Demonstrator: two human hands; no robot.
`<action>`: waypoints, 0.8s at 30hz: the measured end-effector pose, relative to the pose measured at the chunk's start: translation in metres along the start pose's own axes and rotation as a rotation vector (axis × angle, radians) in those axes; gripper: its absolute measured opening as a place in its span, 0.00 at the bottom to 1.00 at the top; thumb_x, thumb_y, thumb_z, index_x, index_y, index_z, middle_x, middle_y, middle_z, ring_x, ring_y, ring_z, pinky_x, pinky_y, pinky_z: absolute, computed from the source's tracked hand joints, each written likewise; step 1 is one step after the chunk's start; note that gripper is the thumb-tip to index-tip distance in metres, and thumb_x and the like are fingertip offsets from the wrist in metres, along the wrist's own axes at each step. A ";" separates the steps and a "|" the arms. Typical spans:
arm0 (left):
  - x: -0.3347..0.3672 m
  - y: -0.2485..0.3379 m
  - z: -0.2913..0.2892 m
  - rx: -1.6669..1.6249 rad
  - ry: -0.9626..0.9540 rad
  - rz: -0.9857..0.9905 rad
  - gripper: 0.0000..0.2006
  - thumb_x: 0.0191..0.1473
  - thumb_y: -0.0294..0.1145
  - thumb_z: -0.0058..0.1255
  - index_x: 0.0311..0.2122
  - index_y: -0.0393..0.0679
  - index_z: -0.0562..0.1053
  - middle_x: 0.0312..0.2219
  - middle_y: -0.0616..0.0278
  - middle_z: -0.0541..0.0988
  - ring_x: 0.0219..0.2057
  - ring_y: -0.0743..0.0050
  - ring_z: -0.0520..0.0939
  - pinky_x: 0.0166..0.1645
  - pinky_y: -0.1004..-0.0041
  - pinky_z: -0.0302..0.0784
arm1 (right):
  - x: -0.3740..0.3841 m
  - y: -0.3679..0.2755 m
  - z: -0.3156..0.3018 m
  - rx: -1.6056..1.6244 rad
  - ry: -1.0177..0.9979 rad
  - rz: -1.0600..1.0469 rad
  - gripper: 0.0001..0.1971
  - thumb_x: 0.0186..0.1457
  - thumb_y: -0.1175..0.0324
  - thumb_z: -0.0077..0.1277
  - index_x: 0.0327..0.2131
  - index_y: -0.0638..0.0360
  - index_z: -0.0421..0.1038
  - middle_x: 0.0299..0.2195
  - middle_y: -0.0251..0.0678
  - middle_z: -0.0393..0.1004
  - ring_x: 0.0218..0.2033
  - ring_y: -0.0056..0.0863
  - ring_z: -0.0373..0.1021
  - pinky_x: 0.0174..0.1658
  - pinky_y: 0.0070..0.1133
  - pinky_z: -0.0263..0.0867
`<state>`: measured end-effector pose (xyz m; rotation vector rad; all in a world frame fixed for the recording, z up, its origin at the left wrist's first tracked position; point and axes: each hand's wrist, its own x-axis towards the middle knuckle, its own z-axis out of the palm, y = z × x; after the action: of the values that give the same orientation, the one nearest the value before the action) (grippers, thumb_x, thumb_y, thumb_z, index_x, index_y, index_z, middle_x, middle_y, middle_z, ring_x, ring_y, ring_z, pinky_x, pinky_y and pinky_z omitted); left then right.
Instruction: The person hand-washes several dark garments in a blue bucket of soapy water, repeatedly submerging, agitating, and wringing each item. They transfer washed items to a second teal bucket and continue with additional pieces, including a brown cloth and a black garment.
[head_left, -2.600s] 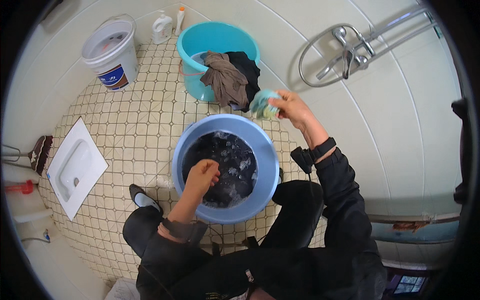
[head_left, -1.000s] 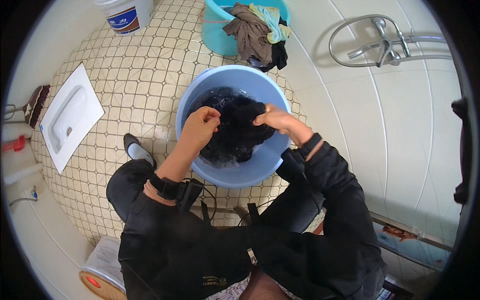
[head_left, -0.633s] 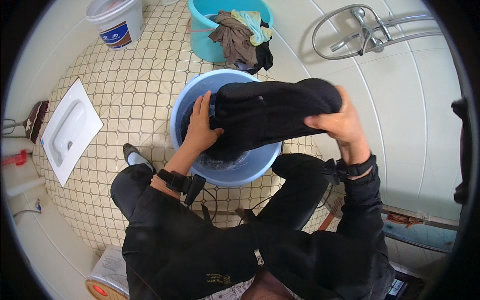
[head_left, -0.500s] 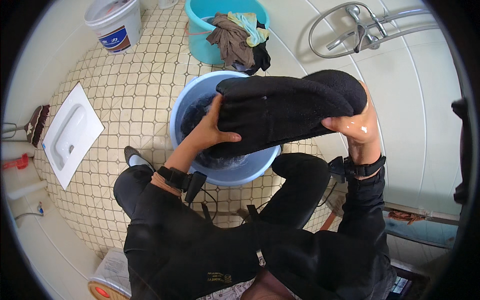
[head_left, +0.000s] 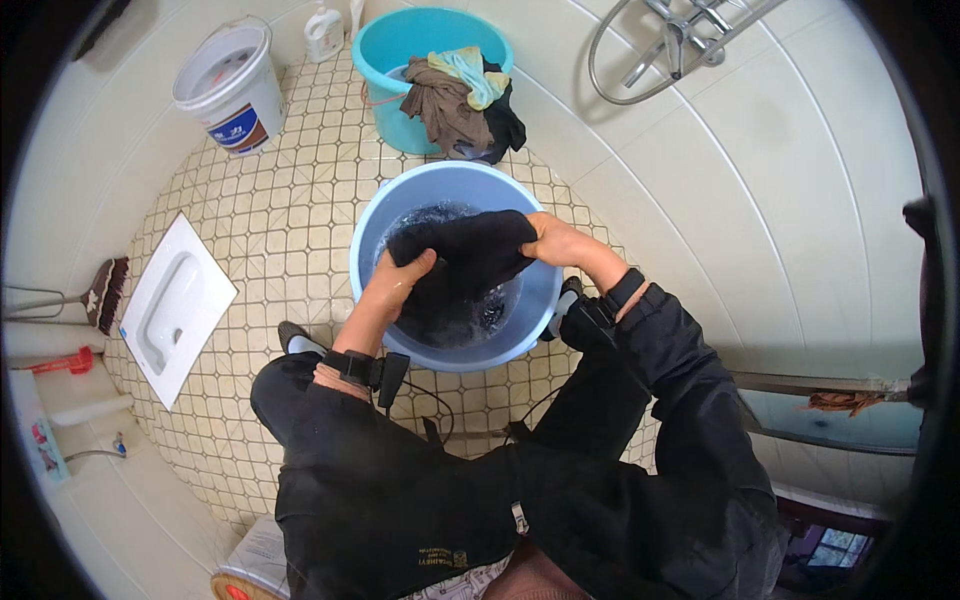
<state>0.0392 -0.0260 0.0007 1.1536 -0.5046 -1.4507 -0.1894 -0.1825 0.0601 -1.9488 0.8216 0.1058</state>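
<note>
A wet black piece of clothing point(head_left: 468, 250) is stretched between my hands over a light blue basin point(head_left: 547, 305) on the floor. Its lower part hangs into the basin, and I cannot make out which kind of garment it is. My left hand point(head_left: 398, 282) grips the left end, thumb on top. On the right end, my right hand point(head_left: 556, 243) is closed with its fingers partly hidden by the cloth. Foamy water point(head_left: 432, 214) shows around the fabric inside the basin.
Behind the basin stands a turquoise tub point(head_left: 385, 62) with brown cloth point(head_left: 445, 105) draped over its rim. A white bucket point(head_left: 240, 105) and a squat toilet point(head_left: 172, 300) are at the left. A shower mixer point(head_left: 680, 45) hangs on the right wall.
Both hands have come down toward the basin with the black clothing, my right hand also moving left. The cloth, raised and spread wide before, is now bunched lower between them.
</note>
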 end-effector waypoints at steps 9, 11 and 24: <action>-0.007 0.130 0.046 0.192 -0.125 0.280 0.08 0.47 0.25 0.60 0.33 0.32 0.77 0.26 0.58 0.81 0.25 0.73 0.80 0.31 0.75 0.77 | -0.036 0.009 -0.046 0.405 0.303 -0.089 0.20 0.40 0.81 0.50 0.42 0.63 0.73 0.33 0.31 0.77 0.35 0.23 0.71 0.40 0.20 0.67; -0.014 0.160 0.057 0.238 -0.143 0.340 0.07 0.48 0.24 0.59 0.32 0.32 0.77 0.26 0.58 0.81 0.25 0.74 0.80 0.31 0.75 0.76 | -0.043 0.003 -0.053 0.416 0.349 -0.074 0.21 0.40 0.82 0.50 0.42 0.63 0.73 0.34 0.31 0.77 0.37 0.24 0.71 0.42 0.21 0.66; -0.057 0.254 0.178 0.188 -0.157 0.691 0.07 0.48 0.22 0.59 0.33 0.32 0.75 0.27 0.58 0.80 0.27 0.70 0.81 0.34 0.72 0.77 | -0.062 -0.002 -0.057 0.467 0.261 -0.329 0.37 0.46 0.67 0.63 0.60 0.57 0.59 0.54 0.35 0.69 0.56 0.27 0.62 0.61 0.24 0.54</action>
<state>0.0053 -0.0901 0.3073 0.8789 -1.0502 -0.9019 -0.2509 -0.1973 0.1155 -1.6383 0.6105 -0.5032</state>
